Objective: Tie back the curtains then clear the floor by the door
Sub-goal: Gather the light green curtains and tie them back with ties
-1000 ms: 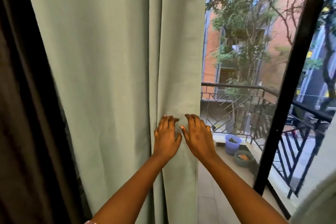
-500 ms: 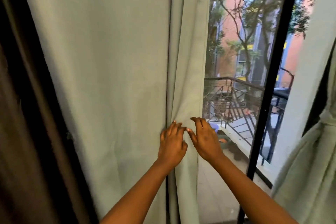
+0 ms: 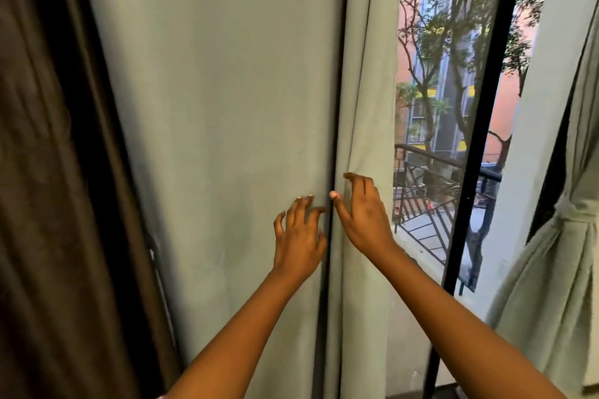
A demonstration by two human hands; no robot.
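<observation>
A glazed balcony doorway fills the view, most of it covered by a pale green curtain hanging flat from the top of the frame to the bottom. To its left hangs a dark brown drape. The green curtain's right edge is bunched into a vertical fold, and past that the glass shows trees, a brick building and a black balcony railing. A black door frame bar runs upright through the open strip. At far right a second green curtain is already gathered and cinched with a fabric tie. The only uncovered gap lies between the fold and this tied curtain. The left hand lies on the flat panel, fingers spread and bent, gripping nothing. The right hand, just beside it, curls its fingertips into the fold.
</observation>
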